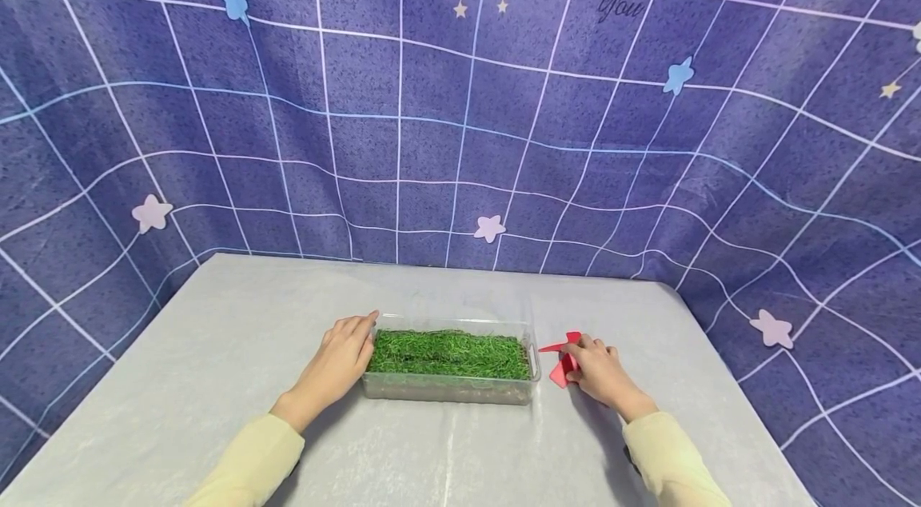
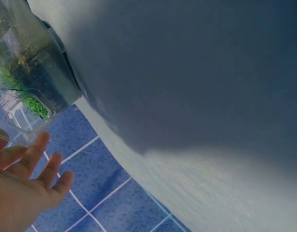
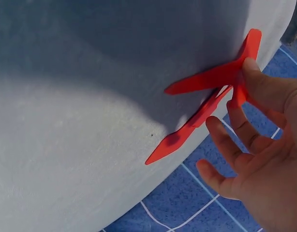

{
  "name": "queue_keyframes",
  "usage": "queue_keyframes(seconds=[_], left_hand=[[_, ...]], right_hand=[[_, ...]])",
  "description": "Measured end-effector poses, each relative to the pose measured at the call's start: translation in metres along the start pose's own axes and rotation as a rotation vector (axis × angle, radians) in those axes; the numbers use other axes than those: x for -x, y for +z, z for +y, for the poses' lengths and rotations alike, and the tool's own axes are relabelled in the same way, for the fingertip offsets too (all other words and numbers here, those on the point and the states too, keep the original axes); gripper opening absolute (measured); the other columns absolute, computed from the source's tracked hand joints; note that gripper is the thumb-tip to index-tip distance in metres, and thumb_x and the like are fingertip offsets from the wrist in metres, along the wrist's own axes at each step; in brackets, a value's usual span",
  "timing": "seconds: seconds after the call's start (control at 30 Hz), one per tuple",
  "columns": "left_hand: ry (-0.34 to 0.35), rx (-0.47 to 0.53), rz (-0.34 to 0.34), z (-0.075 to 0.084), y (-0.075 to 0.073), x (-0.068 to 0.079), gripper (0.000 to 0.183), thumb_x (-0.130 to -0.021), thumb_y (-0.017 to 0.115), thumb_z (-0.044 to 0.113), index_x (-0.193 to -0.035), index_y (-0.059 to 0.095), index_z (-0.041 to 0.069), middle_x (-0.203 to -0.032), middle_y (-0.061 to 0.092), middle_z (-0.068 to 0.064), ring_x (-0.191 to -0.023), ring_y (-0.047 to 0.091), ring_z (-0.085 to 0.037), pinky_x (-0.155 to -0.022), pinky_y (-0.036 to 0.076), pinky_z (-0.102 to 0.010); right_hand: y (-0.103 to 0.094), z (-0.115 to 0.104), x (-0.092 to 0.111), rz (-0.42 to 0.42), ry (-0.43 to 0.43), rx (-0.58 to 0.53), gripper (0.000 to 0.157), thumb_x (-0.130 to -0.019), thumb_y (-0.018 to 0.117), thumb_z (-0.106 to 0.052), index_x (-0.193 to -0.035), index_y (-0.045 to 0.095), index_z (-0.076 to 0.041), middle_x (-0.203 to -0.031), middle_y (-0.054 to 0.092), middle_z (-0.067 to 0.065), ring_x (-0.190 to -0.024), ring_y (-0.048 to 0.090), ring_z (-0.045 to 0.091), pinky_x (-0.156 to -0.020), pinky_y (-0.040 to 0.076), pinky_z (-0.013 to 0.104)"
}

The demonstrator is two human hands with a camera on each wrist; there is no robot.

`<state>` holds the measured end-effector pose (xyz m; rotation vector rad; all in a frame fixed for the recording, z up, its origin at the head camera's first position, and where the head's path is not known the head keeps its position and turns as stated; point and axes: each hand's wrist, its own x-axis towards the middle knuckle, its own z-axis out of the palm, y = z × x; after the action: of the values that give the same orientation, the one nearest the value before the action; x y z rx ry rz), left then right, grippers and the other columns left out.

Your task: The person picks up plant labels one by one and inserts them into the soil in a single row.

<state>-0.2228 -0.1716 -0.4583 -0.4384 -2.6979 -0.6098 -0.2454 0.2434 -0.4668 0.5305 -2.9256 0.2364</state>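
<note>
A clear plastic box (image 1: 446,390) holds brown soil-like material topped with a strip of green grass (image 1: 452,353). My left hand (image 1: 334,359) rests against the box's left end, its fingers near the rim and mostly straight. In the left wrist view, those fingertips are right by the box's end handle (image 2: 30,116). To the right of the box, my right hand (image 1: 603,369) pinches a red T-shaped plant label (image 3: 206,79) between thumb and fingers. A second red plant label (image 3: 175,139) lies on the table beneath it, pointed end away from the hand.
The box stands on a table with a pale grey cover (image 1: 216,379). Behind the table and at its sides hangs a blue-purple cloth (image 1: 432,171) with a grid, stars and a cloud printed on it.
</note>
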Motion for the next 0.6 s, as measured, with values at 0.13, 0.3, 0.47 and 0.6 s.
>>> queue_keyframes(seconds=[0.13,0.3,0.47,0.6], left_hand=[[-0.002,0.002,0.015,0.0003,0.0007,0.0002,0.043,-0.093,0.042,0.015,-0.134,0.042,0.002,-0.124,0.055,-0.015,-0.118,0.045,-0.033,-0.101,0.034,-0.052],[-0.01,0.002,0.015,0.0005,0.0009,0.0007,0.043,-0.094,0.042,0.016,-0.134,0.042,0.002,-0.124,0.055,-0.014,-0.118,0.045,-0.033,-0.101,0.034,-0.051],[-0.011,-0.001,0.024,0.0004,0.0015,0.0014,0.043,-0.094,0.042,0.016,-0.134,0.042,0.003,-0.123,0.056,-0.014,-0.118,0.045,-0.032,-0.1,0.035,-0.051],[-0.007,0.005,0.035,0.0007,0.0022,0.0018,0.043,-0.093,0.043,0.015,-0.134,0.042,0.003,-0.122,0.056,-0.014,-0.117,0.046,-0.033,-0.1,0.035,-0.052]], right_hand=[[-0.003,0.0001,-0.0018,-0.015,0.008,-0.009,0.032,-0.069,0.075,-0.012,-0.099,0.065,-0.015,-0.091,0.054,0.006,-0.083,0.05,0.026,-0.072,0.04,0.047],[-0.0051,0.0001,-0.003,-0.009,-0.009,-0.013,0.028,-0.068,0.075,-0.012,-0.093,0.064,-0.015,-0.091,0.057,0.003,-0.083,0.051,0.025,-0.074,0.039,0.049],[-0.0053,-0.0003,-0.0028,0.0,-0.034,-0.011,0.029,-0.067,0.076,-0.01,-0.092,0.063,-0.014,-0.089,0.063,-0.001,-0.079,0.053,0.022,-0.075,0.04,0.048],[-0.0066,0.0,-0.0024,-0.004,-0.033,-0.044,0.027,-0.066,0.076,-0.007,-0.089,0.064,-0.015,-0.086,0.063,-0.003,-0.078,0.053,0.019,-0.073,0.039,0.046]])
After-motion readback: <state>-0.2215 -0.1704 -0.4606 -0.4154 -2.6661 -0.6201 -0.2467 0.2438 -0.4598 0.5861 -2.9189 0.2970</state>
